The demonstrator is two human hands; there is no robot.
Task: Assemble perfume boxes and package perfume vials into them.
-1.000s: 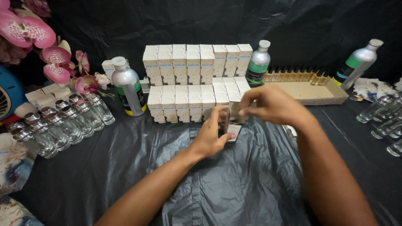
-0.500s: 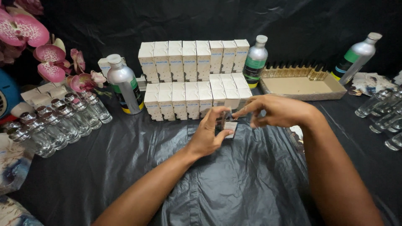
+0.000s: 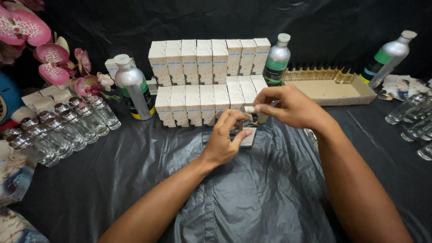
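So we've got both hands over the black plastic sheet (image 3: 252, 202), right in front of the stacked white boxes (image 3: 207, 81). Our left hand (image 3: 225, 139) is curled around a small bottle (image 3: 246, 132), pinching it between thumb and fingers so it stands roughly upright just above the sheet; most of the bottle is hidden behind the fingers, so we can't say much about it. Our right hand (image 3: 288, 105) sits a bit higher and just to the right, with its fingertips pinched on a small white cap (image 3: 249, 109), held right above the bottle but not touching it as far as we can tell. The boxes sit in two rows, one behind the other, and a silver bottle with a green label (image 3: 132, 90) stands to their left, another one (image 3: 276, 60) to their right. Off to the left there's a cluster of clear glass bottles (image 3: 58, 128) with shiny tops, with pink orchid flowers (image 3: 49, 58) behind them. On the right there's a shallow cardboard tray (image 3: 333, 90), a third silver bottle (image 3: 389, 58) leaning, and a few more glass bottles (image 3: 411, 117) by the edge.
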